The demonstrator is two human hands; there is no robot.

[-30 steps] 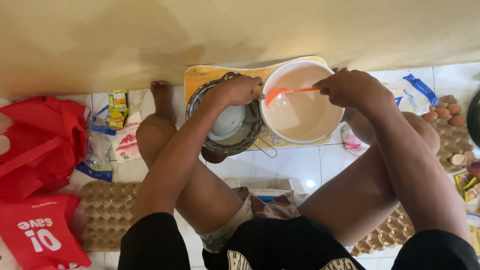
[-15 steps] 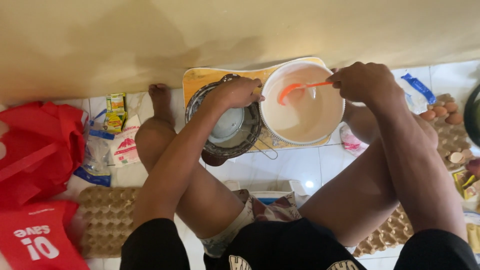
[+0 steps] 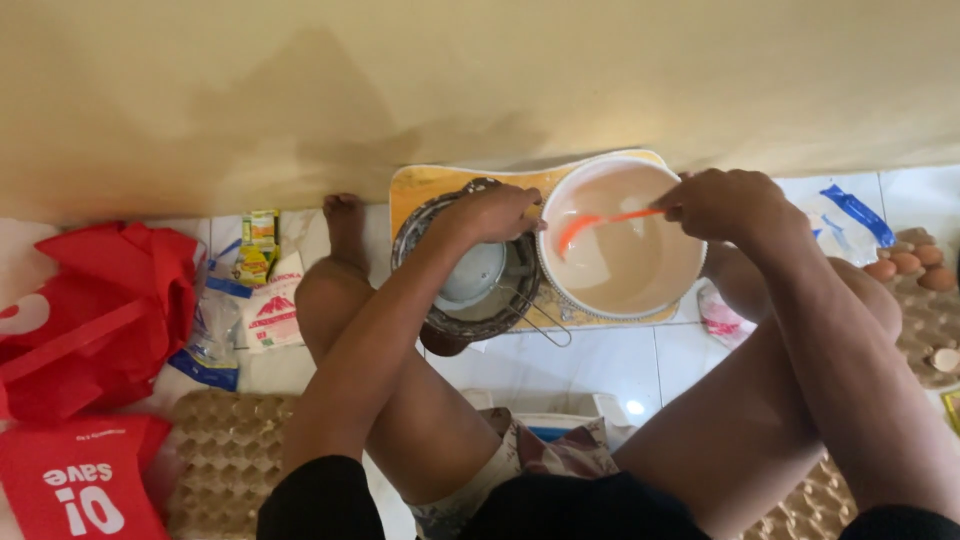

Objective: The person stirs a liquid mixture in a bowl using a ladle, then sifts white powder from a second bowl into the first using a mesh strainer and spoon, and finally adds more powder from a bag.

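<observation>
A white bowl [image 3: 676, 296] of pale batter sits on a yellow tray [image 3: 430, 185] against the wall. My right hand [image 3: 725, 205] holds an orange spatula [image 3: 600, 222] whose blade dips into the batter. My left hand [image 3: 490, 212] rests on the bowl's left rim, above a round metal pan [image 3: 470, 318] that holds a small metal dish [image 3: 470, 277]. A wire whisk [image 3: 535, 318] lies between the pan and the bowl.
Red bags [image 3: 95, 320] lie at the left beside small food packets [image 3: 262, 300]. A cardboard egg tray [image 3: 225, 455] sits under my left leg. Brown eggs [image 3: 905, 265] rest on another tray at the right. A blue and white packet [image 3: 845, 215] lies near the wall.
My right hand has moved the spatula from the bowl's upper part toward its left side through the batter. My left hand has stayed on the rim.
</observation>
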